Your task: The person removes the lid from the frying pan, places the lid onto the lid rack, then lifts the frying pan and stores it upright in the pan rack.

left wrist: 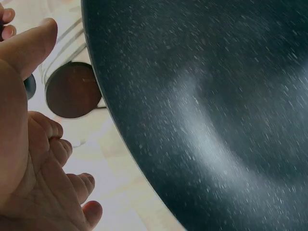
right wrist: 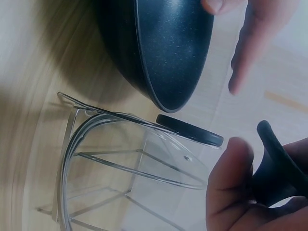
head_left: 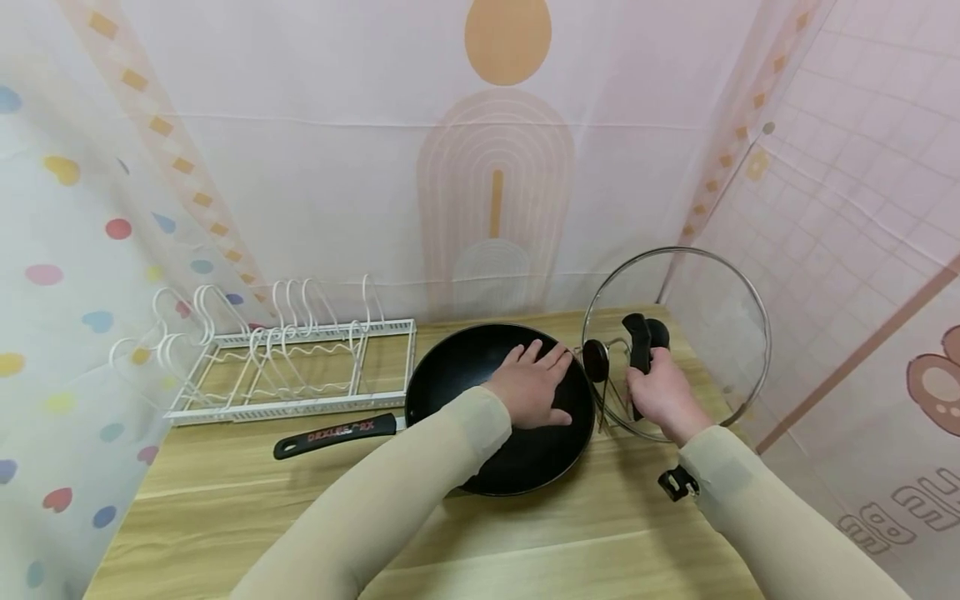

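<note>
A black pan [head_left: 480, 450] lies on the wooden table, its handle [head_left: 335, 436] pointing left. My left hand [head_left: 531, 387] is over the pan's right part with fingers spread; in the left wrist view this hand [left wrist: 38, 144] appears beside the rim, holding nothing. My right hand [head_left: 663, 392] grips the black knob [head_left: 639, 342] of a glass lid [head_left: 767, 333], which stands upright in a wire stand [head_left: 604, 408] to the right of the pan. The right wrist view shows the right hand's fingers [right wrist: 231, 187] round the knob [right wrist: 276, 168], and the lid's rim within the wires.
A white wire rack [head_left: 292, 406] with several upright loops sits at the table's back left. Patterned curtains [head_left: 337, 192] hang behind and at both sides. Wooden tabletop [head_left: 555, 542] extends in front of the pan.
</note>
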`<control>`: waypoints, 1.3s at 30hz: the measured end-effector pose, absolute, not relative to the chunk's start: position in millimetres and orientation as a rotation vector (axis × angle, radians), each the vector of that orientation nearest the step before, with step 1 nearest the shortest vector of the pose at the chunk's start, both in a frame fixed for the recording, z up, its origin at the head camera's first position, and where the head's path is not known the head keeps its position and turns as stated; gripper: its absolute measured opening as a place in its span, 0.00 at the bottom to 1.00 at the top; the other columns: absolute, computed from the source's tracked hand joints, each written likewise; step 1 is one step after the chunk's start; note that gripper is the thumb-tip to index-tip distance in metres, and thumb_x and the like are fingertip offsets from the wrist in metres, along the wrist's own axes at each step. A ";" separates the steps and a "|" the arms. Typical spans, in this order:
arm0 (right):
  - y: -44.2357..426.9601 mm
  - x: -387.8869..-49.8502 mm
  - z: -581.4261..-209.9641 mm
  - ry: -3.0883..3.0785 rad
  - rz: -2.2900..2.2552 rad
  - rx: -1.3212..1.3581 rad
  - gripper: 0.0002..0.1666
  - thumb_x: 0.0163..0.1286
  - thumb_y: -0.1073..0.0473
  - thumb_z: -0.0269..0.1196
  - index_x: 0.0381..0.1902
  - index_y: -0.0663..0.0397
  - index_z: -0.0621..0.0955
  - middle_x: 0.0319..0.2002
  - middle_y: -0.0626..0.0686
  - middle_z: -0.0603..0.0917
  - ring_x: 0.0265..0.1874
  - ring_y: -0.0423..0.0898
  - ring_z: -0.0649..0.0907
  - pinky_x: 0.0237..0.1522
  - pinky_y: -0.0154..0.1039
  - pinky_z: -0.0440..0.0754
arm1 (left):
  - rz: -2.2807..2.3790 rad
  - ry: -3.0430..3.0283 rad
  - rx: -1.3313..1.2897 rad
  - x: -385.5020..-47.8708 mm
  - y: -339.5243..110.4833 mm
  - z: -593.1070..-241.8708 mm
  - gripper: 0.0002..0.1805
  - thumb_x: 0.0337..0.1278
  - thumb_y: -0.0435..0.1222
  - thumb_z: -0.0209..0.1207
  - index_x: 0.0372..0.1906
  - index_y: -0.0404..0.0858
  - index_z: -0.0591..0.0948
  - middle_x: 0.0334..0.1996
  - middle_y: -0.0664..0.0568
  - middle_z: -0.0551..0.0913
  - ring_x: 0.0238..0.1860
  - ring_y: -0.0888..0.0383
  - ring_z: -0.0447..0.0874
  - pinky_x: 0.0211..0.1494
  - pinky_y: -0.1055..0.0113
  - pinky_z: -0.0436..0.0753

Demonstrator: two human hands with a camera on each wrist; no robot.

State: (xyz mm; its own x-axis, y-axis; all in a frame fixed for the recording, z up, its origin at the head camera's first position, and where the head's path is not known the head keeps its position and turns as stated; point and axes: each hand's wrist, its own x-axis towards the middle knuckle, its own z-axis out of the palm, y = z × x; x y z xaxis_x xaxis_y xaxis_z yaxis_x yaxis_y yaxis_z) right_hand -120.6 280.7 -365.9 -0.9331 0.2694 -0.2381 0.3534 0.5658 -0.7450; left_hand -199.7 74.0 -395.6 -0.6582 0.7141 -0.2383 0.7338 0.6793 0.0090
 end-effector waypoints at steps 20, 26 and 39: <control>273.0 -112.8 -351.4 3.069 -1.072 0.484 0.37 0.78 0.56 0.55 0.76 0.73 0.60 0.72 0.78 0.63 0.69 0.75 0.61 0.69 0.66 0.64 | -0.118 2.727 1.070 -213.0 3.0 -400.6 0.54 0.69 0.69 0.53 0.87 0.47 0.48 0.88 0.52 0.42 0.87 0.42 0.40 0.87 0.44 0.48; 266.1 -110.6 -353.6 3.167 -1.014 0.423 0.36 0.76 0.56 0.58 0.73 0.73 0.64 0.77 0.76 0.55 0.75 0.76 0.53 0.73 0.72 0.54 | -0.111 2.743 1.064 -207.8 -9.6 -398.0 0.53 0.70 0.69 0.53 0.87 0.45 0.50 0.88 0.48 0.45 0.87 0.41 0.43 0.87 0.44 0.50; 251.1 -108.3 -358.4 3.295 -0.904 0.161 0.30 0.74 0.59 0.61 0.66 0.73 0.70 0.78 0.75 0.55 0.77 0.77 0.50 0.75 0.74 0.44 | -0.104 2.758 1.047 -204.5 -33.8 -400.7 0.52 0.71 0.67 0.54 0.86 0.43 0.53 0.87 0.46 0.49 0.86 0.39 0.46 0.87 0.43 0.51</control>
State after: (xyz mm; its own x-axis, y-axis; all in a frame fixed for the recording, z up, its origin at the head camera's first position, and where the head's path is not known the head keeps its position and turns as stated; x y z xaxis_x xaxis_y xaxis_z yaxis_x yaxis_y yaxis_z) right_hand -108.3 251.1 -358.4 -0.9569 0.1618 0.2411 0.0161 0.8587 -0.5122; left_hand -204.5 -33.8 -400.7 -0.7326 0.6504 -0.2008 0.6636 0.7481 0.0019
